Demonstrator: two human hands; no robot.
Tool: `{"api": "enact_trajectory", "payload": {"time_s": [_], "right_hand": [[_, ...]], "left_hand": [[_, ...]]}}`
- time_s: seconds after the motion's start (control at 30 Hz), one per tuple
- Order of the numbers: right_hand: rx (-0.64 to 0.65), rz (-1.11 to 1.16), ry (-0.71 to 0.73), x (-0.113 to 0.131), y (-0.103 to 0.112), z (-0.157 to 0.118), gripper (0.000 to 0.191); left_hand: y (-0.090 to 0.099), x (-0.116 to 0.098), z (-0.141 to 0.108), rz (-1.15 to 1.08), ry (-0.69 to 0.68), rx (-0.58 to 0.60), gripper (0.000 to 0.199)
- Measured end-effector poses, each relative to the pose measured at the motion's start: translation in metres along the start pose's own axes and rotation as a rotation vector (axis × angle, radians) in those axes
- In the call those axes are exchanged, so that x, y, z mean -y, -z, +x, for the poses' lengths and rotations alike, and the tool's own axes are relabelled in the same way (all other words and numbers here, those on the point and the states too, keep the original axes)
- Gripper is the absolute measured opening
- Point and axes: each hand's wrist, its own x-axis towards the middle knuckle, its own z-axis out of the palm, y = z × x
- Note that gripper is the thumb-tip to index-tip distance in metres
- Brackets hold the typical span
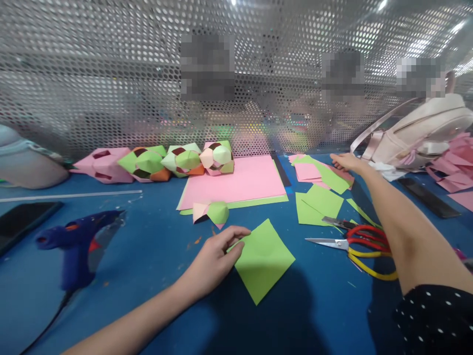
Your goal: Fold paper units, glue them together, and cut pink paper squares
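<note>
A green paper square (pixel 264 261) lies on the blue table in front of me, one corner pointing toward me. My left hand (pixel 220 254) rests at its left edge, fingers curved and thumb apart, holding nothing. My right hand (pixel 346 162) reaches far out to the back right, over the end of a pile of pink and green paper pieces (pixel 328 175); its fingers are too small to make out clearly. Nearer than that pile lie more green pieces (pixel 320 201). Just beyond my left hand sits a small folded pink and green paper piece (pixel 218 213).
Scissors (pixel 332 242) and a cutter (pixel 338 223) lie by my right forearm. Pink sheets (pixel 240 180) and folded paper shapes (pixel 111 165) line the back, before a perforated metal panel (pixel 148 74). A blue glue gun (pixel 76 251) is at left, a bag (pixel 424 128) at right.
</note>
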Motion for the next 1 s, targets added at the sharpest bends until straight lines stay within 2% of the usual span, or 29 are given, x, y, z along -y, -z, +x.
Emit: {"api": "enact_trajectory", "payload": {"time_s": [0.2,0.27,0.47,0.57,0.77,1.0], "right_hand": [[0.198,0.015,0.045,0.013,0.001,-0.017,0.054],[0.196,-0.021,0.064,0.017,0.004,-0.019,0.050],[0.073,-0.214,0.025,0.018,0.015,-0.016,0.032],[0.109,-0.203,0.049,0.018,0.012,-0.024,0.032],[0.289,-0.065,0.064,0.028,0.008,-0.049,0.038],[0.246,-0.134,0.017,0.036,0.003,-0.058,0.026]], "left_hand": [[0.001,0.001,0.000,0.003,-0.002,-0.001,0.026],[0.001,0.001,-0.001,0.009,-0.009,-0.005,0.027],[0.000,0.004,-0.001,0.023,-0.010,-0.007,0.026],[0.000,0.004,-0.001,0.031,-0.013,-0.015,0.026],[0.000,0.004,0.000,0.036,-0.002,-0.004,0.026],[-0.001,0.007,0.001,0.028,-0.020,-0.006,0.026]]}}
